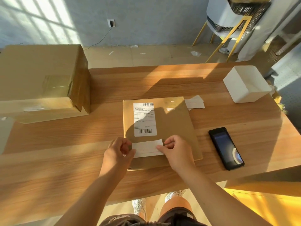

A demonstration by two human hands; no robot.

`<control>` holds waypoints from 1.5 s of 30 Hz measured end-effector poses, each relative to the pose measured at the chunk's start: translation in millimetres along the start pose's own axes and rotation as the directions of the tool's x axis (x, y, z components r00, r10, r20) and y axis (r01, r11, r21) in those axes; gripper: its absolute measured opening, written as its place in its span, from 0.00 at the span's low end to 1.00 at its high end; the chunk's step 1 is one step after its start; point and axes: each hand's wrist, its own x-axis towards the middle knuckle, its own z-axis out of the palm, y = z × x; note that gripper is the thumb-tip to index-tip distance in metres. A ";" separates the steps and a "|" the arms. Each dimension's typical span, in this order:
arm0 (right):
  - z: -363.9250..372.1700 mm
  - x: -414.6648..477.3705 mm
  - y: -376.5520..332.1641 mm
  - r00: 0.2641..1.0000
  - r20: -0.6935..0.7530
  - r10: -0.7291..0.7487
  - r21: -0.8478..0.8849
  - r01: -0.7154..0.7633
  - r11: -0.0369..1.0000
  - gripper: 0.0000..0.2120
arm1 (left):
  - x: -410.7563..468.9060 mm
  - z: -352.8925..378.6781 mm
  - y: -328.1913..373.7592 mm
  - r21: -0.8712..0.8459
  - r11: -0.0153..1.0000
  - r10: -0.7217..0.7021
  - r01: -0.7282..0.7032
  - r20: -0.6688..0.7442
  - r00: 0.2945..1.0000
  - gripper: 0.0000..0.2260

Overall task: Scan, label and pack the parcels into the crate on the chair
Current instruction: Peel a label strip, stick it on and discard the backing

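**A:** In the head view, where is the parcel?

**B:** The flat cardboard parcel [175, 128] lies in the middle of the frame on the wooden table [65, 144]. A printed shipping label [145, 119] is stuck on its left half.

**A:** And the hands?

**B:** Both are at the parcel's lower edge. The left hand [118, 154] pinches the left end of a white label slip [146, 148] between thumb and fingers [129, 151]. The right hand [177, 154] pinches the right end the same way. The slip sits just below the shipping label, over the cardboard. I cannot tell whether it is stuck down.

**A:** What else is around?

**B:** A black handheld scanner [226, 148] lies screen up, right of the parcel and apart from it. A white box [246, 84] stands at the table's upper right. Loose paper slips [195, 102] lie between that box and the parcel. A large brown carton [40, 75] fills the left of the frame. In the upper right corner, a dark crate [249, 9] sits on a chair [218, 15] with yellow legs.
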 end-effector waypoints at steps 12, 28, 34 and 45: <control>6.3 3.2 5.1 0.984 -0.071 -0.166 -0.211 0.148 0.966 0.14 | 2.3 1.6 -4.4 0.108 0.987 0.114 -0.115 0.015 0.993 0.09; -9.7 -0.4 27.0 0.907 0.064 -0.416 -0.507 0.389 0.769 0.18 | 0.4 -7.9 -27.9 0.283 0.912 0.278 -0.298 0.110 0.954 0.16; -24.0 3.7 34.5 0.937 -0.036 -0.348 -0.480 0.289 0.828 0.18 | 3.8 -6.1 -28.1 0.200 0.957 0.211 -0.211 0.023 0.977 0.09; -58.2 36.2 42.3 0.993 -0.025 0.120 -0.162 -0.122 0.979 0.38 | 19.7 8.6 -25.8 0.036 0.979 -0.203 0.200 0.173 0.964 0.24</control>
